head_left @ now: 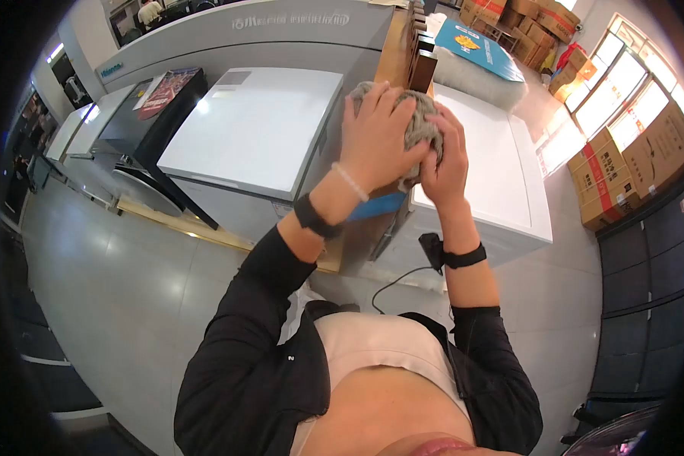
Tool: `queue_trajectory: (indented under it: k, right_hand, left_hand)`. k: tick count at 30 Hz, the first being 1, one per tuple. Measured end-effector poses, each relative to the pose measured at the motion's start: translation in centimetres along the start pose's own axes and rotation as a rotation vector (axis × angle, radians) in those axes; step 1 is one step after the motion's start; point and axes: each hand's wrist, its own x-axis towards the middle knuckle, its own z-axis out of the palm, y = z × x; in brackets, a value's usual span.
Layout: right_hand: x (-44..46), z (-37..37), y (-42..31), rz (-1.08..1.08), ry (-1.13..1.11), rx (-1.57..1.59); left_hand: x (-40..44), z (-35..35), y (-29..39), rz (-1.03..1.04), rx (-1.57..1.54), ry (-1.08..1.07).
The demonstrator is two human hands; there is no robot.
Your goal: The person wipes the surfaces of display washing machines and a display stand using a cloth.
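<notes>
A crumpled grey-brown cloth [422, 131] is bunched between my two hands. My left hand [380, 133] presses on it from the left, its fingers curved over the top. On the right side my right hand [447, 156] grips the same cloth, fingers bent around it. Both hands are raised above the gap between two white appliances. The white-topped appliance [258, 125] stands to the left, and another white appliance [494, 163] is on the right. Part of the cloth is hidden under my fingers.
A grey display panel [281, 30] runs behind the left appliance. Cardboard boxes [608, 178] stand at the right, with more piled boxes [524, 30] at the back. Dark cabinets [646, 281] line the right side. A black cable [395, 285] hangs near my right wrist.
</notes>
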Motion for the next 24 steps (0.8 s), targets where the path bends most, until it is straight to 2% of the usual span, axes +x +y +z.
queue_trajectory:
  k: [3,8,11,14,17,20,23,24]
  right_hand:
    - [-3.3,0.6,-0.2,-0.133,0.074,-0.081]
    - [-11.2,2.1,-0.2,-0.156,-0.041,-0.259]
    - [-11.2,1.7,-0.3,-0.143,-0.076,-0.309]
    - [-8.6,0.8,0.1,-0.144,-0.07,-0.258]
    - [-4.4,0.1,-1.3,-0.152,0.013,-0.257]
    - [-0.2,-0.9,-2.9,-0.094,-0.065,-0.456]
    - [0.9,-0.6,-0.9,0.057,-0.1,-0.211]
    - [0.2,-0.3,-0.5,0.076,-0.093,-0.142]
  left_hand:
    - [-3.6,0.0,-0.4,0.099,-0.06,0.056]
    - [-11.9,3.9,-2.7,0.166,-0.046,-0.018]
    - [-13.1,4.3,-3.0,0.181,0.092,-0.087]
    - [-10.3,2.0,-3.3,0.299,0.218,-0.085]
    - [-5.6,-1.7,-1.8,0.149,0.041,-0.069]
    - [-1.7,-3.1,-1.2,-0.01,0.0,-0.059]
    - [-0.2,-0.6,-4.0,-0.04,-0.423,-0.021]
    - [-0.5,-0.2,-3.9,-0.034,-0.401,0.004]
